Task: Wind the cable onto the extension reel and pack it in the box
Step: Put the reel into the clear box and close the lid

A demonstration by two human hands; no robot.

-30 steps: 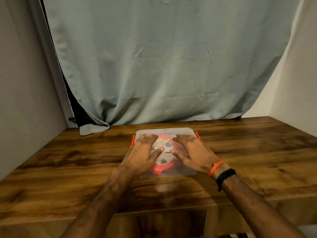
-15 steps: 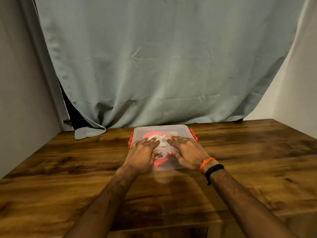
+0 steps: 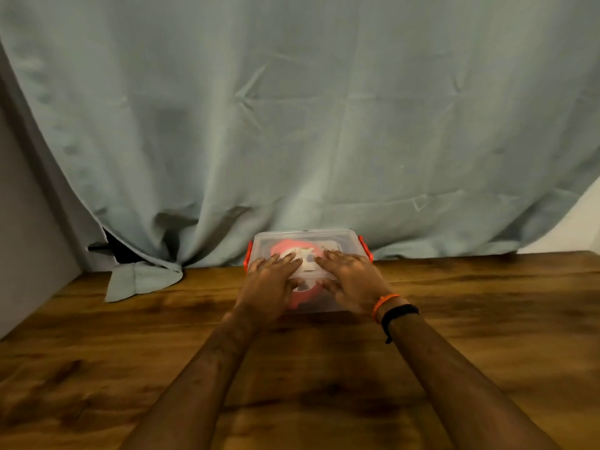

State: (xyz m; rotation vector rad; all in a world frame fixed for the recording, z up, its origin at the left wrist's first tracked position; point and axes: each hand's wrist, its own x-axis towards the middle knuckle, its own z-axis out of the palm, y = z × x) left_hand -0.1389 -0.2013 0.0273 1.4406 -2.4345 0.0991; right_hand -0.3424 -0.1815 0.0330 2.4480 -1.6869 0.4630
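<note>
Bare forearms, no sleeves; right wrist w/ thin orange thread band [image 3: 385, 301] & black band [image 3: 398, 313]

Both hands [image 3: 308, 284] cover much of the box [image 3: 305, 237] lid; the reel [image 3: 293, 251] inside (red, blurred) shows only partly, its cable indiscernible.

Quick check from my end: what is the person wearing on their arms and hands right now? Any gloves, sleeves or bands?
No gloves and no sleeves in view: both forearms are bare up to the frame edge. The left hand carries nothing. On the wrist behind the right hand are two bands: a thin orange cord bracelet and, just behind it, a broader black band with a short loose tail.
</note>
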